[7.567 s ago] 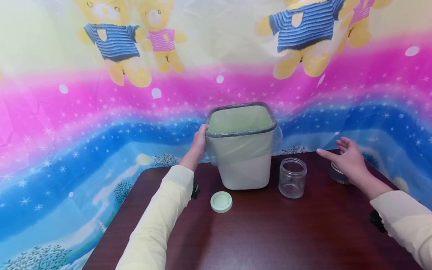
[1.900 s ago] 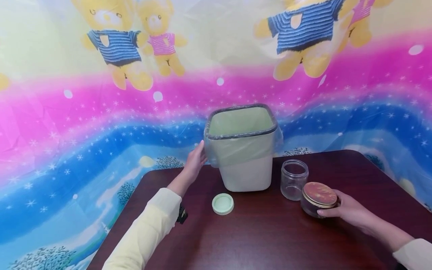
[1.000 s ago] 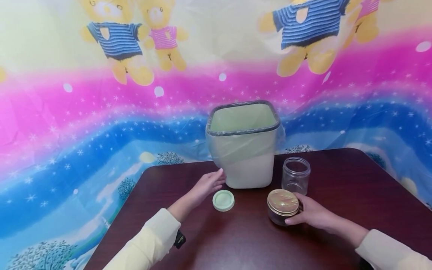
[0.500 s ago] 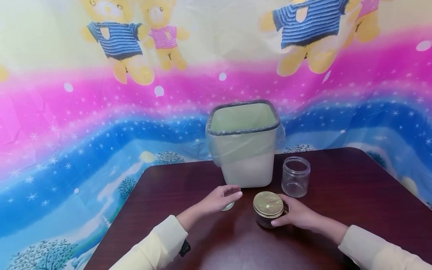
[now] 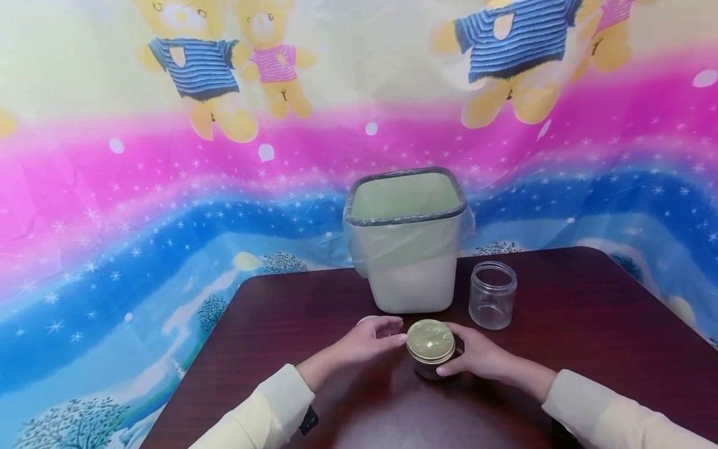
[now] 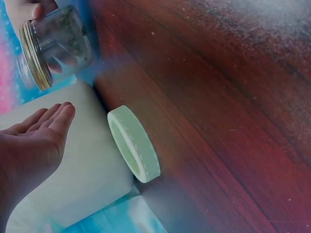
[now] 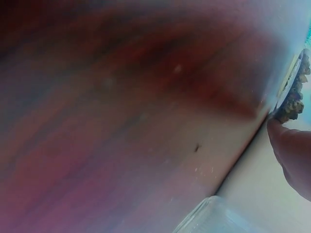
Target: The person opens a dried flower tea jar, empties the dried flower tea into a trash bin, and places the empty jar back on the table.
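A glass jar [image 5: 430, 370] with a gold metal lid [image 5: 430, 340] stands upright over the table, gripped round its side by my right hand [image 5: 482, 354]. In the left wrist view, dark clumps show through the lower part of this jar [image 6: 70, 41]. Brown lumpy contents [image 7: 294, 97] appear beside the right thumb [image 7: 286, 145] in the right wrist view. My left hand [image 5: 364, 343] holds nothing. Its fingers are extended, with the thumb tip close to the lid's left edge. Behind that hand lies a pale green round lid [image 6: 133, 143], mostly hidden in the head view.
A pale bin [image 5: 412, 268] with a clear liner and grey rim stands at the back middle. An uncapped clear jar [image 5: 492, 305] is right of it. The dark wooden table [image 5: 589, 324] backs onto a printed bear sheet [image 5: 359, 81].
My right hand has brought the gold-lidded jar from the back right to the front middle. My left hand has left the bin's side and come in beside the jar, covering the green lid.
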`<action>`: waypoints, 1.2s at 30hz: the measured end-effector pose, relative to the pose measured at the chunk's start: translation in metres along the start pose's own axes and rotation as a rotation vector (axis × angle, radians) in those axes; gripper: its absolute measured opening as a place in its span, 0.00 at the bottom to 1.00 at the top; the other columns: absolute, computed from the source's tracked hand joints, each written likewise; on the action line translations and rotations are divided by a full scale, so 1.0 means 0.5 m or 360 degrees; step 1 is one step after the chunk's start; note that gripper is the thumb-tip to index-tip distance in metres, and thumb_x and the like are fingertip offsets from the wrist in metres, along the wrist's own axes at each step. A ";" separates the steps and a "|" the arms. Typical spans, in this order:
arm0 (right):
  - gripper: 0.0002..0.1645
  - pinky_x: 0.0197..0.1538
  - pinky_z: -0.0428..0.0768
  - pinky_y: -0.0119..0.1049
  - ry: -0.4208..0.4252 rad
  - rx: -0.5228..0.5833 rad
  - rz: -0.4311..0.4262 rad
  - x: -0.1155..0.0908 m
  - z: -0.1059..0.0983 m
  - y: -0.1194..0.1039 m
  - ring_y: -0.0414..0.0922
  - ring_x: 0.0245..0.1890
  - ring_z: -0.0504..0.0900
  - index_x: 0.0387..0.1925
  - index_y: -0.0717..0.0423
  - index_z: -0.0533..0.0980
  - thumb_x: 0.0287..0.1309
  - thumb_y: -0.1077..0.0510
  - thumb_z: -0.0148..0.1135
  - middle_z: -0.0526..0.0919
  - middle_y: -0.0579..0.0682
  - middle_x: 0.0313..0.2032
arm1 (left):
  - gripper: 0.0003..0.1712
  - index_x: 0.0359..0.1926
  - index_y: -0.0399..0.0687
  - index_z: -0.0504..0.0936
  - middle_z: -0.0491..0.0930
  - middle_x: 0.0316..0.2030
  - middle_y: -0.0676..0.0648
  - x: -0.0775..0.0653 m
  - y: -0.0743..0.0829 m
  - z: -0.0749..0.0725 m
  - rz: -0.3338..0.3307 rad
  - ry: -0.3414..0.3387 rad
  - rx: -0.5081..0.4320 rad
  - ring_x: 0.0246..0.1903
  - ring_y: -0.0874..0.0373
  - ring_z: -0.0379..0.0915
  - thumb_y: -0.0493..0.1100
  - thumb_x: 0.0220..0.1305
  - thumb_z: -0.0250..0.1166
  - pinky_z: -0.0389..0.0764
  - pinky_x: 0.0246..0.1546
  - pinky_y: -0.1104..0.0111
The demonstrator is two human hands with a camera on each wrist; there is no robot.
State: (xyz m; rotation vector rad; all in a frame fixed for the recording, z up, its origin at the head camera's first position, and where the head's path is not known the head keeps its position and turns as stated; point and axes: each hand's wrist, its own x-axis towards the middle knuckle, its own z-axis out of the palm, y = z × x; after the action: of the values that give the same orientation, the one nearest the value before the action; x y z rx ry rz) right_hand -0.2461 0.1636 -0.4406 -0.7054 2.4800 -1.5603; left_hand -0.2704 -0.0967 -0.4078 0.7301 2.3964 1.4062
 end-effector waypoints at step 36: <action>0.51 0.56 0.68 0.30 -0.0144 0.0037 -0.0106 0.034 0.027 0.002 0.51 0.54 0.74 0.62 0.69 0.66 0.35 0.60 0.81 0.80 0.52 0.51 | 0.42 0.61 0.43 0.73 0.79 0.50 0.54 0.007 -0.032 0.029 0.0233 -0.0042 0.0238 0.51 0.63 0.74 0.43 0.44 0.81 0.73 0.54 0.66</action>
State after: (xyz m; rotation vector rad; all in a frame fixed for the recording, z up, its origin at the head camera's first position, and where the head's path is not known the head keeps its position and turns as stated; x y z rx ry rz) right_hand -0.2567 0.1453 -0.4456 -0.8434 2.3938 -1.5401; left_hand -0.2712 -0.0909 -0.4288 0.9733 2.4923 1.2703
